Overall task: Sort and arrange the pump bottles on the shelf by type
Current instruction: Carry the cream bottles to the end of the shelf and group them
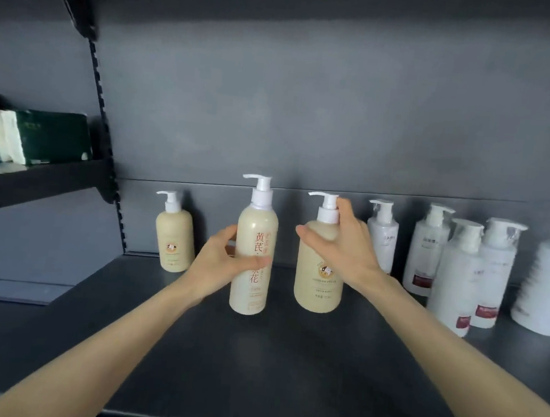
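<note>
Both forearms reach in over the front edge of the dark shelf.

Left grip is closed on the tall bottle: thumb across the front at mid-height, fingers round the left side. It's cream with red characters, upright, mid-shelf.

Right grip is over the shoulder of the wide bottle: thumb out across the front, fingers up beside the pump collar. I can't tell if it's clamped or just resting. The bottle is cream with a round cow logo, upright, just right of the tall one, not touching it.

Further back on the left, a small bottle with the same cream body and logo stands near the back panel, well apart from the other two.

To the right is a cluster of white bottles, packed close; some carry red labels. The rightmost is too blurred to read.

Far left, a side shelf holds a green pack.
</note>
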Tool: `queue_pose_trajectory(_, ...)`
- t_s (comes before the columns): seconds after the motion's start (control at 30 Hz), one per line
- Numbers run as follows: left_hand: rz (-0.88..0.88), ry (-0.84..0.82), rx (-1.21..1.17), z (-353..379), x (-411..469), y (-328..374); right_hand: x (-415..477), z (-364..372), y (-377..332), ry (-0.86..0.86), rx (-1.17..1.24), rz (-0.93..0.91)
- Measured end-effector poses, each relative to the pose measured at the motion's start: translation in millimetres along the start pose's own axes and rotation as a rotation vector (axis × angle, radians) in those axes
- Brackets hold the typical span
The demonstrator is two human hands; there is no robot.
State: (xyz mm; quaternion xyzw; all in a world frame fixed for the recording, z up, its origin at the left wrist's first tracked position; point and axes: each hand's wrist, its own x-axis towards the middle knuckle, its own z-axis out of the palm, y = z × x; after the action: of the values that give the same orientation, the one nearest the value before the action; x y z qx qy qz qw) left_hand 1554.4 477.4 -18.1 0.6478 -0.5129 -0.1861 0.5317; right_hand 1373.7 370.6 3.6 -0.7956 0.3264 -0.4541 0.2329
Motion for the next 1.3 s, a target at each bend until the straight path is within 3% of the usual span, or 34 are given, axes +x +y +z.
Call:
queue_pose_trajectory(0.4, -0.032, -0.086, -0.064, 15.4, 76.7, -34.1, 40.0, 20.5, 29.2, -0.019, -0.026, 0.029)
queue_pose_trajectory(0.7, 0.052, -0.133, -0.017, 2.5, 84.6, -44.0, 47.4, 40.1, 32.0, -0.022, 0.01, -0.009)
queue_pose_trajectory(0.97, 0.042, -0.228, 0.078, -24.5, 63.9, -52.0, 37.4, 46.7, -0.6, 0.022, 0.03, -0.037)
queue_pose_trajectory(1.17, -0.004, -0.465, 0.039, -65.2, 32.4, -47.8, 28.0, 79.1, -42.9, 0.024, 0.066, -0.072)
queue_pose_trajectory(1.3, -0.004, -0.526, 0.008, -93.4, 17.6, -62.3, 23.1, 122.0, -75.1, -0.035, 0.099, -0.106)
